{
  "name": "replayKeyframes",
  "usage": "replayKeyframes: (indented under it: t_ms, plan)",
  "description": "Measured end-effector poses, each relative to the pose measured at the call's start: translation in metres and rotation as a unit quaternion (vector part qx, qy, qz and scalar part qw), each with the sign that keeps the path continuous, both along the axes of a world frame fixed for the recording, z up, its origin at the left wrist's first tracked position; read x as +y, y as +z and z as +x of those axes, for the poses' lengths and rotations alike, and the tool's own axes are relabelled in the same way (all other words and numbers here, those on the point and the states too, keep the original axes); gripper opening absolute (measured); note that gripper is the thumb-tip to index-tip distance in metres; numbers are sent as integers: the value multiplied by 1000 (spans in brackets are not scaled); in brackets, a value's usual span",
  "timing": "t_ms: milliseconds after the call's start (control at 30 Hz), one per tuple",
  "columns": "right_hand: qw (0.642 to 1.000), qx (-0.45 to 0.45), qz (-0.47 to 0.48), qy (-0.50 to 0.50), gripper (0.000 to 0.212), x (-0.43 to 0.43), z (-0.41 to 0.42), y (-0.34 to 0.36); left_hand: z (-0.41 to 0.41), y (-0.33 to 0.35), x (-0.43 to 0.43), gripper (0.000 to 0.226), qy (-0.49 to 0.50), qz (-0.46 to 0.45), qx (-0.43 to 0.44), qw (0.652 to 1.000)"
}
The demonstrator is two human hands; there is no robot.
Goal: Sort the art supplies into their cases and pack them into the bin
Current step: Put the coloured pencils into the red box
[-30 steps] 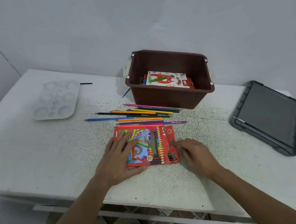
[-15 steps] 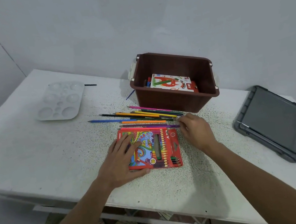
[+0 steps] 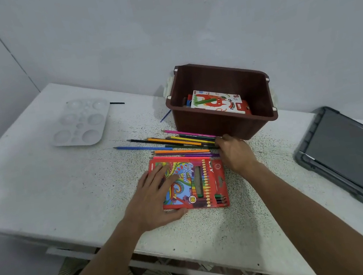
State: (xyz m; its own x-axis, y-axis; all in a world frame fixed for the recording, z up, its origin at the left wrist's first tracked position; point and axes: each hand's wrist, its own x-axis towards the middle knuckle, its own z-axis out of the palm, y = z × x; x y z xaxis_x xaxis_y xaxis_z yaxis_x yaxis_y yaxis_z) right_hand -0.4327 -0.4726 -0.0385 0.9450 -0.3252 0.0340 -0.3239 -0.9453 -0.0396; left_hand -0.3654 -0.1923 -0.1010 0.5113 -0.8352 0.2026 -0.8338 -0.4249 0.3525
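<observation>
A red colour-pencil case [image 3: 203, 181] lies flat on the white table [image 3: 40, 183] near its front edge. My left hand [image 3: 153, 197] rests on the case's left half, fingers straight, thumb along the near edge. Several loose coloured pencils [image 3: 172, 143] lie in a row just behind the case. My right hand [image 3: 235, 152] sits at their right ends, its fingers curled down onto the tips. Behind them stands the brown bin [image 3: 211, 123], holding a white and red pastel box [image 3: 218, 103].
A white paint palette [image 3: 80, 122] lies at the back left, with a short black stick [image 3: 117, 103] beside it. A thin blue stick [image 3: 165, 115] leans by the bin's left side. A dark grey tablet [image 3: 345, 154] lies at the right.
My right hand left the case's right edge and moved back to the right ends of the loose pencils. My left hand stayed on the case.
</observation>
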Motion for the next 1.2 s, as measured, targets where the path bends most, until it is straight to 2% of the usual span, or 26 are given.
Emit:
replayKeyframes:
  t_ms: [300, 467, 767, 1067, 1200]
  plan:
    - [1000, 29, -12, 2, 25, -3, 5, 6, 1, -1, -1, 84, 6, 9, -3, 1000]
    - [998, -29, -62, -12, 25, -16, -18, 11, 1, -2, 0, 88, 19, 10, -6, 1000]
    - [993, -95, -71, -19, 17, -58, -85, 10, -1, -1, -2, 92, 23, 27, -7, 999]
    - [989, -72, -110, 73, 26, -78, -136, 6, 1, -3, -2, 86, 14, 8, -15, 1000]
    - [987, -60, -87, 118, 24, -56, -139, 2, 2, -4, -1, 86, 11, 3, -15, 1000]
